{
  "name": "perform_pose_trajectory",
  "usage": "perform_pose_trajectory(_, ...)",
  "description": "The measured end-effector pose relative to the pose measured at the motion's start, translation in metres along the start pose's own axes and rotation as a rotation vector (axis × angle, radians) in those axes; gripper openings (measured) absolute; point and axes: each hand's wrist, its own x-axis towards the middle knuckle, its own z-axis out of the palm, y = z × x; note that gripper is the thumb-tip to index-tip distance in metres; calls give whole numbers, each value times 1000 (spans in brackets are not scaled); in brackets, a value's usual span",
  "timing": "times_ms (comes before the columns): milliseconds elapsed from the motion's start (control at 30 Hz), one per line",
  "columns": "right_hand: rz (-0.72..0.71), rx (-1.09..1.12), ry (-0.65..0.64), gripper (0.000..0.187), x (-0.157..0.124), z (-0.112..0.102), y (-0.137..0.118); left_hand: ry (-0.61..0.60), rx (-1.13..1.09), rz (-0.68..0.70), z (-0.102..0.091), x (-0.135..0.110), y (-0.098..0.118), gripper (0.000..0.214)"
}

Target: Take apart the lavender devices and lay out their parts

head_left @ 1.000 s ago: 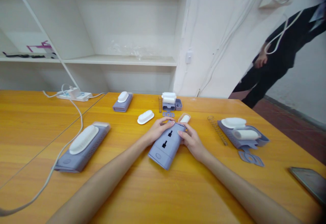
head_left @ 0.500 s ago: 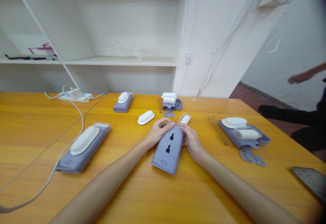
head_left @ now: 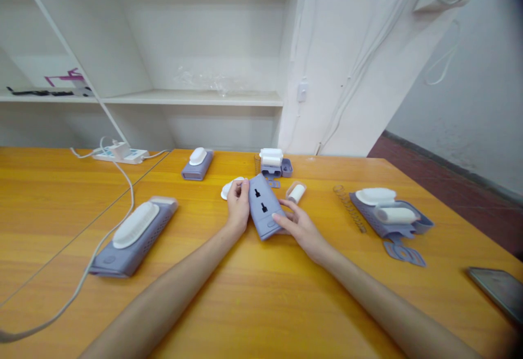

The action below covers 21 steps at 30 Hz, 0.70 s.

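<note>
I hold a lilac plastic housing (head_left: 265, 210) with two black slots, tilted up off the yellow table (head_left: 253, 293). My left hand (head_left: 237, 205) grips its upper left edge with fingers curled. My right hand (head_left: 295, 227) supports the lower right side, thumb and fingers pressed on it. A small white roller (head_left: 296, 192) lies just right of the housing, and a white oval cap (head_left: 227, 188) shows behind my left hand.
An assembled lilac device with white top (head_left: 133, 235) lies at left beside a white cable (head_left: 100, 244). A smaller one (head_left: 197, 164) and a parts stack (head_left: 272, 164) sit at the back. An open housing with rollers (head_left: 388, 216), a spring (head_left: 348, 206), a flat gasket (head_left: 404, 254) and a phone (head_left: 496, 289) lie at right.
The housing has been lifted and turned, its top now leaning left and away. Both hands shifted along it. The person at the far right has left the view.
</note>
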Motion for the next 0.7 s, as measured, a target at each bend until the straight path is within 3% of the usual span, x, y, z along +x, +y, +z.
perform_pose_trajectory(333, 28, -78, -8, 55, -3, 7, -1, 151, 47, 26, -7, 3, -8, 28)
perform_pose_trajectory(700, -37, -125, 36, 46, -5, 8, 1, 41, 132, 71, -6, 0, 6, 26)
